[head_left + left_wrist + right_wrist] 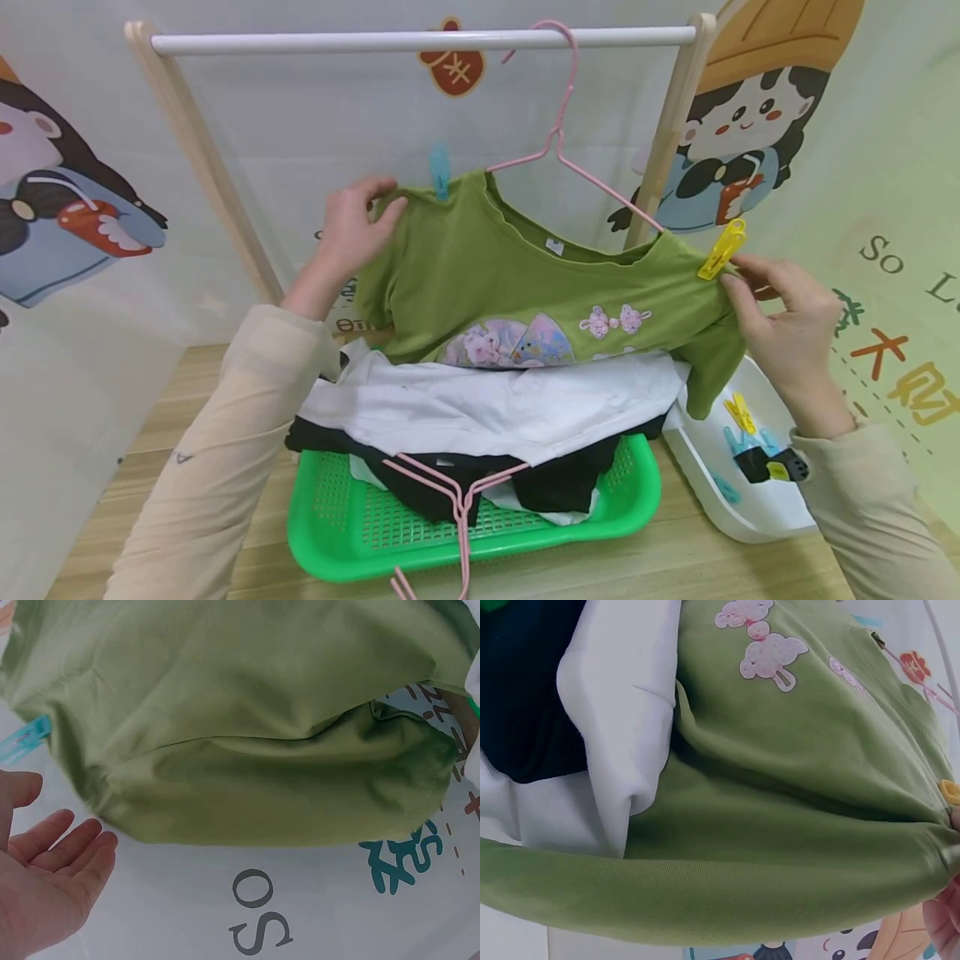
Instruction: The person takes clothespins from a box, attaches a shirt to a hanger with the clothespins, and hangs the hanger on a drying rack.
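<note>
One green shirt (517, 279) on hanger (559, 156) | left hand (352, 225) relaxed beside it | right hand (797, 321) pinching it

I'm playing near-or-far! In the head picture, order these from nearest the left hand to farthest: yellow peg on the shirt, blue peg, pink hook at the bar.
1. Blue peg: close beside the left hand.
2. Pink hook: up at the bar.
3. Yellow peg: on the shirt, by the right hand.
</note>
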Available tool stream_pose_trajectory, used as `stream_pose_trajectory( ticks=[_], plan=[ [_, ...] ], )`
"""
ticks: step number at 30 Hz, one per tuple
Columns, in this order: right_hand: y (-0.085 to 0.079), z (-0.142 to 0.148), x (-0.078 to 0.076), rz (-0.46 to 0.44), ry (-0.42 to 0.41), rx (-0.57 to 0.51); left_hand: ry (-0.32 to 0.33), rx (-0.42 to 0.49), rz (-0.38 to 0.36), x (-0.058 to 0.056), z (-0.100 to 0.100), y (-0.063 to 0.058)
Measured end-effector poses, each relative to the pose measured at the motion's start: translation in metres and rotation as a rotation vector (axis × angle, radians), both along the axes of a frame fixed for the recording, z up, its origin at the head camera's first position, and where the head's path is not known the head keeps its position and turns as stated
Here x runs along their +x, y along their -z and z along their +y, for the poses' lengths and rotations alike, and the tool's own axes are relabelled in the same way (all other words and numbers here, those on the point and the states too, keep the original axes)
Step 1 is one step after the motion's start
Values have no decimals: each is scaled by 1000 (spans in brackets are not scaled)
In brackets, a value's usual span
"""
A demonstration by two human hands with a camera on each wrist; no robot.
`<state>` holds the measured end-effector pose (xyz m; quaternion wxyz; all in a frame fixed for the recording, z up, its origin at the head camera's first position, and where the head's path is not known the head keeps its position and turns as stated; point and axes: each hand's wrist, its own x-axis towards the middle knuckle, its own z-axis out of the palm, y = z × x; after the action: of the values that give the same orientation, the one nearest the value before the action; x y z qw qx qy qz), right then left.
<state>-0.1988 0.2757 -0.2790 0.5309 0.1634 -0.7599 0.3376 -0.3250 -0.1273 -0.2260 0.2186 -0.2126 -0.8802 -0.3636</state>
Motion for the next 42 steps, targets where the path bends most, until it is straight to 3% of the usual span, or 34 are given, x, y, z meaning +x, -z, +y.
stream_pose_trajectory(
  ticks=[13,21,26,32,36,42],
  plan=[
    [10,11,2,-42,-94,44,121,-34,-23,19,-11,3],
    [14,17,6,-23,-80,-57,169,-80,-38,38,-21,5],
    [18,24,6,-59,-59,-92,189,-119,-23,54,-29,6],
    [25,35,8,-172,6,-86,228,-181,66,72,-41,13],
    [30,40,10,-329,51,-61,240,-193,122,81,-49,24],
    [37,54,8,-569,138,19,241,-217,143,97,-59,43]
  ],
)
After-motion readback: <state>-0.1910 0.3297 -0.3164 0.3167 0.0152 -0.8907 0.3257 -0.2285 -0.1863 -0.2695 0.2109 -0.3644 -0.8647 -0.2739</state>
